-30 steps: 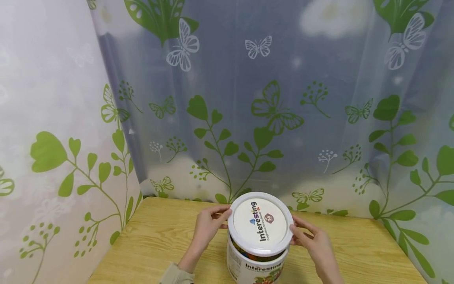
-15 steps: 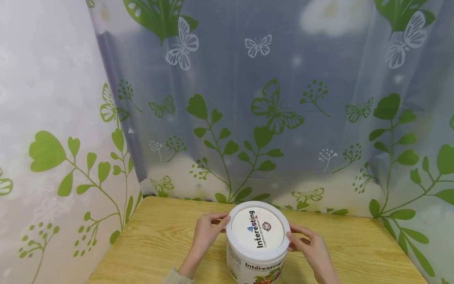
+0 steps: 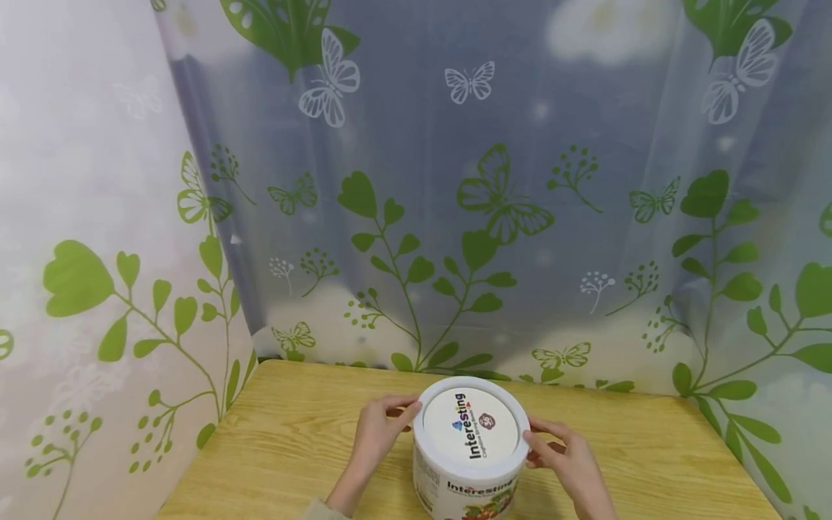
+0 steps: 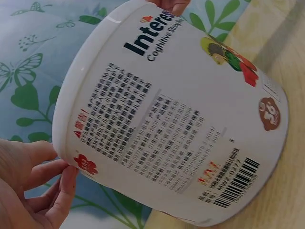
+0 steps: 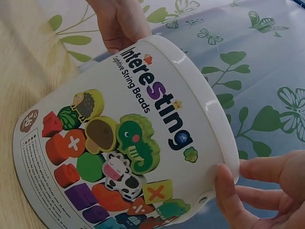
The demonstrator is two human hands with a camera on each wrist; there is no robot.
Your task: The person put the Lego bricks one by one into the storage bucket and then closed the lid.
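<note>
A white round tub (image 5: pixel 109 143) of string beads stands upright on the table, its side printed with coloured bead pictures and "Interesting". Its white lid (image 3: pixel 474 426) sits level on top, with a "36" badge. My left hand (image 3: pixel 383 430) grips the lid's rim at the left, thumb on the upper edge and fingers bent beneath. Opposite it, my right hand (image 3: pixel 567 455) pinches the rim between thumb and fingers. Warning text and a barcode cover the tub's side in the left wrist view. The tub's contents are hidden under the lid.
The wood-grain table (image 3: pixel 305 412) stretches to both sides of the tub. Close behind it hangs a blue-grey curtain (image 3: pixel 403 130) with butterflies and leaves. A pale printed curtain (image 3: pixel 78 188) closes off the left side.
The lid was tilted with a dark gap at the tub's front edge. Both hands have lowered it flat onto the tub, closing the gap, and still hold its rim.
</note>
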